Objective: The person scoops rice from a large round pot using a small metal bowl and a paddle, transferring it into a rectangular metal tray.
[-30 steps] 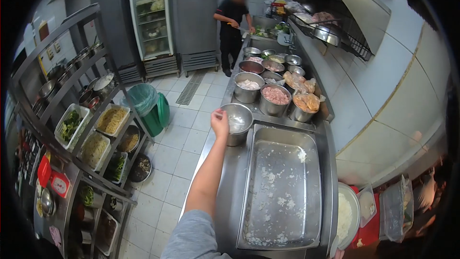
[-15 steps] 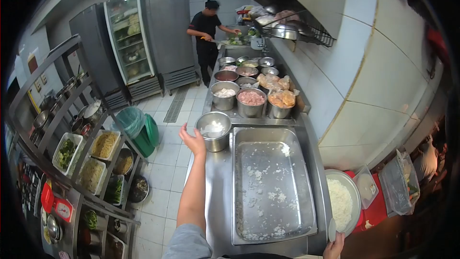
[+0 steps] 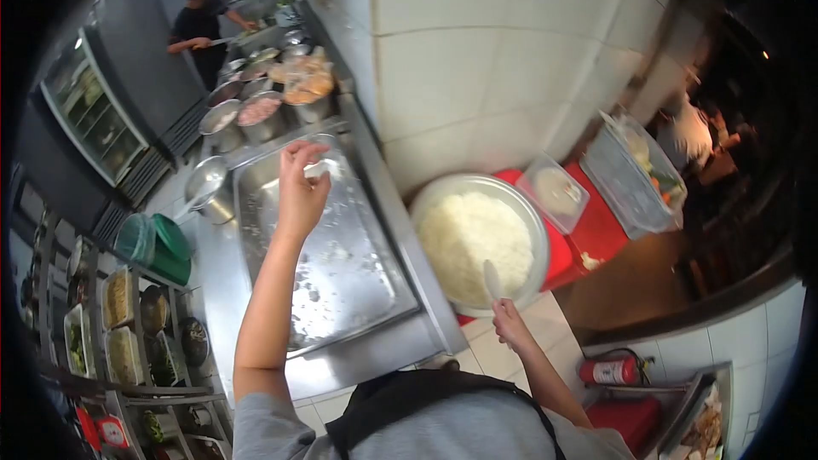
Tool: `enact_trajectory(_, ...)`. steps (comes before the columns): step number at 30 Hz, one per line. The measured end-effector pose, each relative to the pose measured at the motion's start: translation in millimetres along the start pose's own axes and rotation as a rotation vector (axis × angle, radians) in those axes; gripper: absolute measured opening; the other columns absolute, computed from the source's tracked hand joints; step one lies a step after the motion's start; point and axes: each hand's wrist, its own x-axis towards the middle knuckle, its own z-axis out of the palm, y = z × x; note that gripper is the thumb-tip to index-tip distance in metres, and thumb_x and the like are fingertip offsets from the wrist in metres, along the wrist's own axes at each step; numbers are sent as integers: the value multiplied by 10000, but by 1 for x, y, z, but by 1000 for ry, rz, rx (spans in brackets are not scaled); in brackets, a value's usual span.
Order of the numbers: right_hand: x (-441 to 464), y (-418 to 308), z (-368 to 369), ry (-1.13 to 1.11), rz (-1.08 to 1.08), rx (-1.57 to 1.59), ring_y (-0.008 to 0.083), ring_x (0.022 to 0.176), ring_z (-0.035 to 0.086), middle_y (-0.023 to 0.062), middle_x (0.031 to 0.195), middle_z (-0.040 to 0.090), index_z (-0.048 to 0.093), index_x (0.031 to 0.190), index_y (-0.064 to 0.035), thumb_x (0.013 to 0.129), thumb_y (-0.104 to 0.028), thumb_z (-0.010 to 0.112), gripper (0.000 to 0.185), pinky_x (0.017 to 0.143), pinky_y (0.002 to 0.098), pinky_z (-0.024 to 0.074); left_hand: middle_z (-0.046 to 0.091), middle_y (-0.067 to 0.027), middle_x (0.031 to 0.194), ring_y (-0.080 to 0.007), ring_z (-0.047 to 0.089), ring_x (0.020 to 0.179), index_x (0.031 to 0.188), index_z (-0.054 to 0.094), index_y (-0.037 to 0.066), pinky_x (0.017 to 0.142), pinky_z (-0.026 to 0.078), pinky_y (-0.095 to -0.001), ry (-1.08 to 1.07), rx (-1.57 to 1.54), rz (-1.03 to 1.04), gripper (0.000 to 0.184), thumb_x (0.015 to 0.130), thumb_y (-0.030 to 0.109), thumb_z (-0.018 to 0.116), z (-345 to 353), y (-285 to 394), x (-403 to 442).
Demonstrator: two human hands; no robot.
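My left hand (image 3: 300, 192) is raised above the far part of a metal tray (image 3: 396, 294), fingers curved and thumb apart from them. A small white clump shows between thumb and fingers; it looks like rice lying in the tray behind. Grains of white rice are scattered over the tray's bottom. My right hand (image 3: 511, 324) grips the handle of a pale rice paddle (image 3: 492, 279), its blade over the near rim of a large round pot (image 3: 542, 243). White rice (image 3: 477, 234) fills much of that pot. Left of the tray stands a steel pot (image 3: 218, 204).
Steel pots of raw meat (image 3: 260, 111) line the far counter, where a person (image 3: 200, 25) holds a knife. Beyond the rice are a clear container (image 3: 555, 196) and a plastic bin (image 3: 630, 179). A fire extinguisher (image 3: 612, 370) sits low at right; a shelf rack (image 3: 170, 390) stands left.
My view has swung right and down toward the rice pot. My left hand has moved from beside the steel pot to over the tray. My right hand has brought the paddle to the rice pot.
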Motion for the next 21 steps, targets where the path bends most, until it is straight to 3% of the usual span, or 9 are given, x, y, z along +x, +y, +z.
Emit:
enact_trajectory(3,25,30,-30,-24,59,-106,74,439,328,-29,611,369,475,1008,-107,894,-391,422,311,362,237,285,394,-90,1100,-181,468,937,1006,554,107,665,479,-252,-282,19,-76,400,662,-93,591,57,23,-14)
enact_trajectory(6,57,56,-55,-179,155,150,92,453,364,-26,616,387,495,976,-96,884,-348,462,271,401,244,348,374,-109,1186,-251,435,1082,1041,545,122,727,488,-319,-478,147,14,408,677,-35,640,99,35,-23)
enact_trajectory(7,63,59,-56,-148,146,163,114,453,392,-2,626,415,496,986,-84,879,-340,473,278,408,270,380,369,-126,1210,-301,429,1099,1058,535,119,779,473,-374,-537,130,65,404,690,-2,650,113,29,-23)
enact_trajectory(9,76,57,-57,-77,135,194,159,453,450,46,647,472,496,1005,-61,870,-322,497,294,424,323,444,363,-140,1224,-317,424,1109,1075,526,115,810,457,-376,-610,121,25,411,698,-5,639,133,19,-18)
enact_trajectory(12,75,44,-54,-88,145,504,182,456,464,51,631,476,481,942,-70,868,-254,509,200,452,335,473,350,-198,1232,-357,406,1130,1117,502,82,908,399,-380,-688,159,17,445,697,-19,611,165,-4,-13)
enact_trajectory(13,71,29,-57,-156,168,508,179,433,464,57,620,477,454,871,-82,877,-217,483,139,402,330,439,349,-209,1228,-363,405,1130,1121,500,75,926,385,-378,-704,173,19,451,693,-21,608,174,-10,-12)
enact_trajectory(17,124,38,-83,-140,212,458,129,368,359,30,598,444,436,865,-122,892,-230,421,112,332,273,287,385,-244,1192,-386,399,1130,1126,511,58,957,355,-400,-794,349,-55,450,686,13,594,217,-50,-7)
enact_trajectory(21,223,13,-116,47,141,210,146,324,359,46,529,429,445,773,-81,876,-196,400,161,288,297,297,370,-244,1211,-415,425,1078,1133,514,73,910,390,-420,-839,574,-359,419,716,33,526,263,-100,-7)
